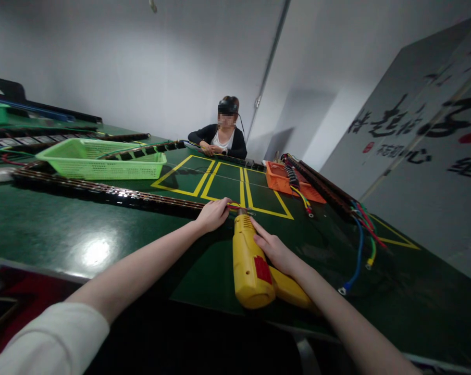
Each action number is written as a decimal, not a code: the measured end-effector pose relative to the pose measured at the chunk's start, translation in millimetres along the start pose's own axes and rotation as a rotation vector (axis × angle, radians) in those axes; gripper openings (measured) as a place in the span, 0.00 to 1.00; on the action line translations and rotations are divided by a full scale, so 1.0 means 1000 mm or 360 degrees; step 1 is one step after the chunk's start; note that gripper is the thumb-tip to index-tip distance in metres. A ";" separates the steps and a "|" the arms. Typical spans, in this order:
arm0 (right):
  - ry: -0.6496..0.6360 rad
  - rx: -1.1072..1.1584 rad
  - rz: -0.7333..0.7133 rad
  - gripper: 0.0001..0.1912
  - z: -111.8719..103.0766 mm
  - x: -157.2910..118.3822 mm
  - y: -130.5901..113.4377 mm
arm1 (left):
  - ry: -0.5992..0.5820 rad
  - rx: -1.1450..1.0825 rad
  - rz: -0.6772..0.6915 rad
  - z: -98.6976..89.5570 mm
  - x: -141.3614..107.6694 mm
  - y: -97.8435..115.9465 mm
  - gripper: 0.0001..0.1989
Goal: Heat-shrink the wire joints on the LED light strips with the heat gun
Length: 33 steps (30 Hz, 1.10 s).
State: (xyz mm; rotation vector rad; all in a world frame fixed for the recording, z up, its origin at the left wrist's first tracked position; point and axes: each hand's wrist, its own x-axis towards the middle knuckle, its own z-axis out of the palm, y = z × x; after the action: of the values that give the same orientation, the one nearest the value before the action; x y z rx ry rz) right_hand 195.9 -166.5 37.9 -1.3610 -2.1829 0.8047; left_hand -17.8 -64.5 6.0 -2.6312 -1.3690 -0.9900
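Note:
A yellow heat gun (245, 255) with a red patch lies on the green table, its metal nozzle pointing away from me and its handle out to the right. My right hand (274, 250) is closed against the barrel's right side, index finger stretched toward the nozzle. Just left of the nozzle, my left hand (214, 214) is closed over the end of a long, dark wire harness (141, 199). Thin red wires (234, 206) come out past its fingers and pass by the nozzle. A small metal ring terminal (251, 212) shows near the nozzle tip.
A light-green basket (137, 171) stands left, with another dark harness (145, 151) across it. On the right are an orange basket (276, 179) and a long bar (321, 185) with coloured cables (361, 250). Yellow tape (220, 179) marks the table. A co-worker (223, 133) sits opposite.

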 end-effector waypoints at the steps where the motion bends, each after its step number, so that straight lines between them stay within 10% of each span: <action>1: 0.0010 0.0001 0.0019 0.38 -0.002 -0.001 0.003 | 0.0004 0.0006 0.0008 0.000 0.000 0.000 0.12; 33: -0.0002 -0.0037 -0.0113 0.34 0.009 0.006 -0.016 | -0.0021 0.0056 0.0106 0.002 0.003 -0.006 0.10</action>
State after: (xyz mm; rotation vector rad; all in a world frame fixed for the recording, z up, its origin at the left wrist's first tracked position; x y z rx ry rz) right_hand 177.5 -168.4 42.5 -1.2865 -2.2347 0.7566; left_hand -19.7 -58.0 4.5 -2.6432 -1.2800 -0.9339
